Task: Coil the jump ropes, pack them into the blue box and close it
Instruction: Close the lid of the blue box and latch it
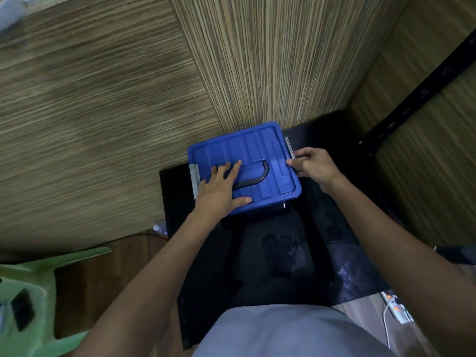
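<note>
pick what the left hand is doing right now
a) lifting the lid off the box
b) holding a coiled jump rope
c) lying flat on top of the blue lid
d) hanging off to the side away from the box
c: the left hand lies spread with straight fingers on the blue lid, partly over the dark handle, while the right hand is at the grey latch on the right edge.
</note>
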